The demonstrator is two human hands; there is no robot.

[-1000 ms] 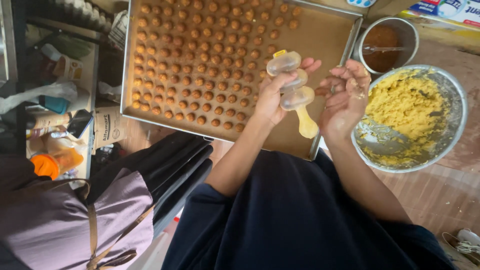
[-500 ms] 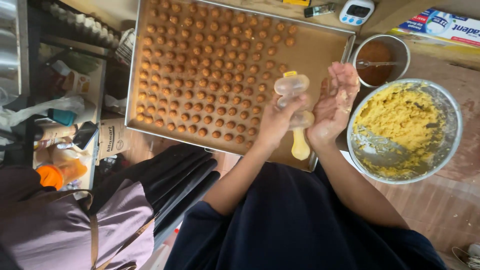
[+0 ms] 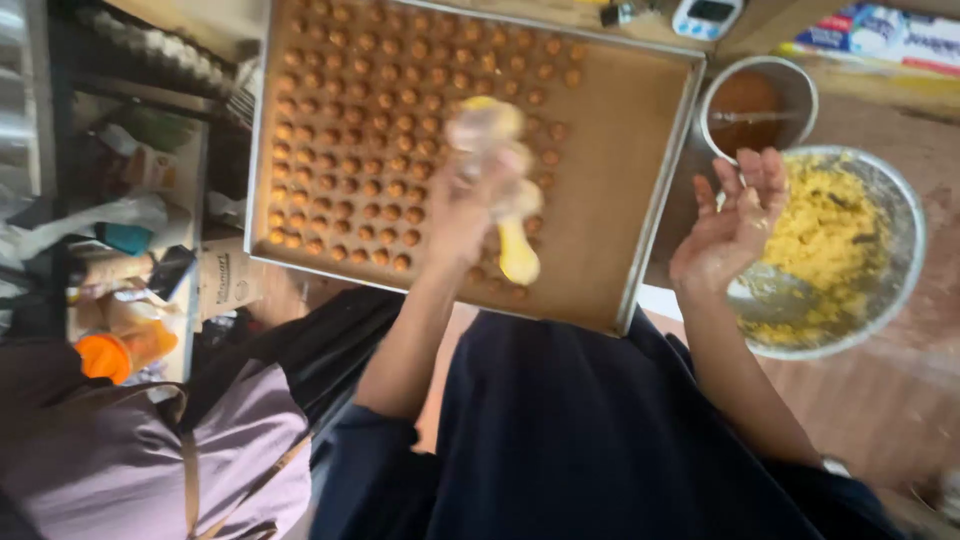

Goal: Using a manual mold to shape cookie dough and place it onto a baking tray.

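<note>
My left hand (image 3: 465,210) is closed around a pale yellow plastic press tool (image 3: 518,255), held over the large metal baking tray (image 3: 662,190). The tray is lined with brown paper and carries several rows of small round brown dough balls (image 3: 350,130) on its left and middle. My right hand (image 3: 738,222) is open, palm up, fingers spread, over the left edge of a metal bowl (image 3: 905,215) of crumbly yellow dough (image 3: 830,235). A spoon (image 3: 770,295) lies in that bowl. The tool's head is blurred.
A small metal bowl (image 3: 757,105) of brown liquid stands behind the dough bowl. A white digital timer (image 3: 708,12) and a blue-and-white box (image 3: 880,35) lie at the back. A cluttered shelf with an orange-capped bottle (image 3: 120,350) is at left, purple cloth (image 3: 90,460) below.
My hands have come apart. The left hand carried the press tool leftward over the tray, and the right hand moved right over the dough bowl and spread open.
</note>
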